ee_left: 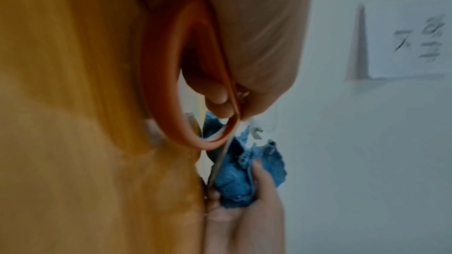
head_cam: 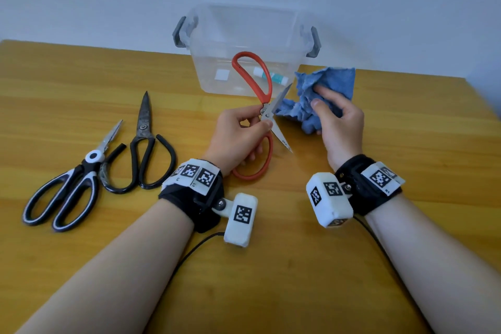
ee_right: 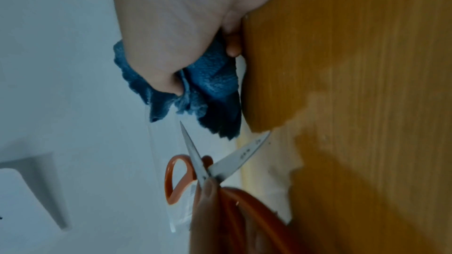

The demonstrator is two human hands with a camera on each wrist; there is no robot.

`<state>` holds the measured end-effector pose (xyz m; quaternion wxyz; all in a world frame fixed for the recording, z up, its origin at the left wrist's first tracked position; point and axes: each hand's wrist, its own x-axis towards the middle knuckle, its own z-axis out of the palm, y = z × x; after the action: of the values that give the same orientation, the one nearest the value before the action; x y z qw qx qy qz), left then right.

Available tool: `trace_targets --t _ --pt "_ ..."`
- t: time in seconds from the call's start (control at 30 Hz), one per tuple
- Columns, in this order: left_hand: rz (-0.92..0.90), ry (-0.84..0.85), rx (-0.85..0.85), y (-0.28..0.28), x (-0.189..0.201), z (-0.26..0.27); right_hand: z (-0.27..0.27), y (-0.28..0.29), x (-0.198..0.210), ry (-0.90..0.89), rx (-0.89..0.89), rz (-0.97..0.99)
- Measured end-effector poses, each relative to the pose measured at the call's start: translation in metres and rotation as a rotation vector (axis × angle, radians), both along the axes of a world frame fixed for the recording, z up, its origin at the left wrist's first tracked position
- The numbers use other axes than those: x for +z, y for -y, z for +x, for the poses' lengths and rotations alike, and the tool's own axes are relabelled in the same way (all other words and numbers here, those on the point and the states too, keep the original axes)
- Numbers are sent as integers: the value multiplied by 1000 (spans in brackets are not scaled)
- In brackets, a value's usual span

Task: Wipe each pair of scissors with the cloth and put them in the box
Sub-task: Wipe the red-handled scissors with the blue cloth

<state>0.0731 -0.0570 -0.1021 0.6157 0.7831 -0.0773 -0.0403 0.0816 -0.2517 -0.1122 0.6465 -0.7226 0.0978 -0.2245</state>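
The red-handled scissors [head_cam: 264,114], blades spread and bearing small unreadable markings, are pinched at the pivot by the left hand [head_cam: 238,138] before the clear box [head_cam: 244,43], while the right hand [head_cam: 339,119] grips the crumpled blue cloth [head_cam: 325,81] beside them

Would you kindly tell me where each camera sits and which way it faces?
Head: on the head, looking down at the table; both forearms show.
Left wrist: along the left hand gripping the red scissors.
Right wrist: along the right hand clutching the blue cloth.
All share the scissors and cloth.
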Motion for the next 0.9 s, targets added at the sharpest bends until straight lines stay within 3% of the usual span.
trace_targets --t 0.17,0.4,0.73,0.9 --pt "24 3 16 -2 29 -15 -22 -8 33 -86 59 37" --pt "74 173 11 -12 90 -60 -69 -43 111 -69 309 -172" --pt "132 390 60 -25 176 -119 -123 -73 198 -16 299 -101" --pt "165 468 77 -26 201 -141 -143 -82 224 15 289 -63"
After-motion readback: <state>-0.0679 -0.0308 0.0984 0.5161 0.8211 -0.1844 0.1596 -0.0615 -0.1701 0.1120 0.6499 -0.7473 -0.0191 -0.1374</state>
